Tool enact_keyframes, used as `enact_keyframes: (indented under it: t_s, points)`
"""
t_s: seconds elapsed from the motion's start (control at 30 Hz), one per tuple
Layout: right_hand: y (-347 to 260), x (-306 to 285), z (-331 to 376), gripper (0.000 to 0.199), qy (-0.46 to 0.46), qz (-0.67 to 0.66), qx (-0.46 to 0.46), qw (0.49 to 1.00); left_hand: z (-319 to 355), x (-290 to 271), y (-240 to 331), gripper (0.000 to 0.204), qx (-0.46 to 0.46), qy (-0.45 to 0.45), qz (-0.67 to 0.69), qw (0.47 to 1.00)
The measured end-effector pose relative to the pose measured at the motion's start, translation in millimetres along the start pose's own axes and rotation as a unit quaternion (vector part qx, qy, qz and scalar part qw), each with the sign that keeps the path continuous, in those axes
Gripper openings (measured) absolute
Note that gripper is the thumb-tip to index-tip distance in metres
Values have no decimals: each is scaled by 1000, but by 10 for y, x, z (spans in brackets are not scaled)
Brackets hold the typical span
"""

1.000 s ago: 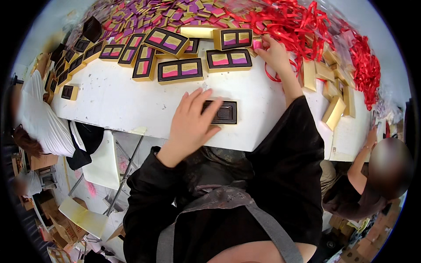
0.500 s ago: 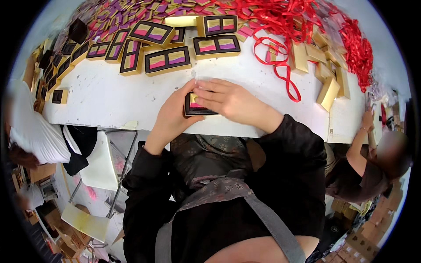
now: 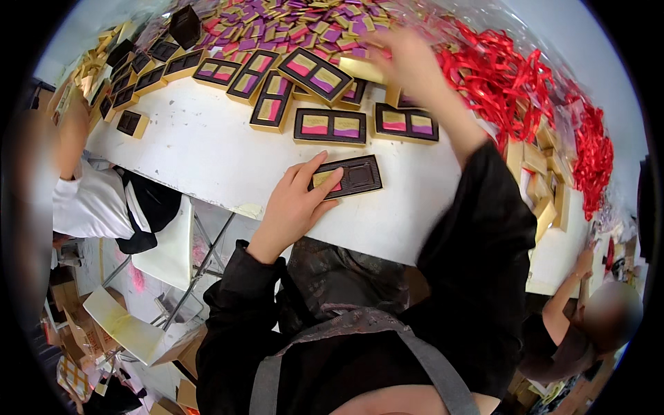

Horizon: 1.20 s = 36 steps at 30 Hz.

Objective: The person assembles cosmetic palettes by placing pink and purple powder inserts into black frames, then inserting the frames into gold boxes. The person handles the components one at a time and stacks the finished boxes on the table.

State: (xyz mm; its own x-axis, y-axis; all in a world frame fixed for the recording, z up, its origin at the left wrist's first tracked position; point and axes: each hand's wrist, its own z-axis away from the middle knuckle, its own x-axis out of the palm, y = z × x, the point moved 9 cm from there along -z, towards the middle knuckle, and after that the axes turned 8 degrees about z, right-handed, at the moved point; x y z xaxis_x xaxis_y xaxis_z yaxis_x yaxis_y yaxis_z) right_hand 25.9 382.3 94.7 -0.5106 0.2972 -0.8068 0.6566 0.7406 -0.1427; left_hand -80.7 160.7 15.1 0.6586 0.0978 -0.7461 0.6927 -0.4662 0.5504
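Note:
On the white table my left hand grips the left end of a dark tray with two compartments. Its thumb and forefinger reach over a small pink-and-gold packet lying in the left compartment, while the right compartment holds nothing. My right hand, smeared by motion, is stretched out at the far side, over the edge of a heap of small pink, purple and gold packets. What its fingers hold, if anything, does not show. Just beyond the tray stands a gold-sided box holding two packets.
More filled boxes stand beyond, some stacked, with a pale gold piece among them. Empty-looking dark boxes are at the left. Red ribbon and gold boxes lie at the right. Co-workers sit on both sides.
My right hand has left the tray and swung out to the far heap. My left hand stays on the tray, now uncovered and tilted slightly. The whole view has turned.

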Motion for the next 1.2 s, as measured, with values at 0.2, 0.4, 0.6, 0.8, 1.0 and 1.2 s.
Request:
enact_keyframes:
  t_s: [0.2,0.4,0.6,0.8,1.0,1.2]
  points:
    - [704,1321,-768,31,-198,170,37,965,-52,-38,-98,58,-28,13,52,998]
    - [549,258,-576,29,-32,133,141,981,-52,-5,-89,57,-21,-1,64,998]
    - [-860,-216,1131,18,-78,-259,15,963,0,-37,-189,60,-39,40,92,994]
    - [-1030,-62,1509,27,-82,-98,-18,992,-26,-63,-146,58,-3,24,98,995]
    - [-1134,-247,1705,61,-79,-78,-62,992,57,-1488,-1400,35,-78,268,-121,953]
    - [-1502,-167,1766,52,-61,-157,-157,973,867,-2661,-3437,39,-305,87,-479,819]
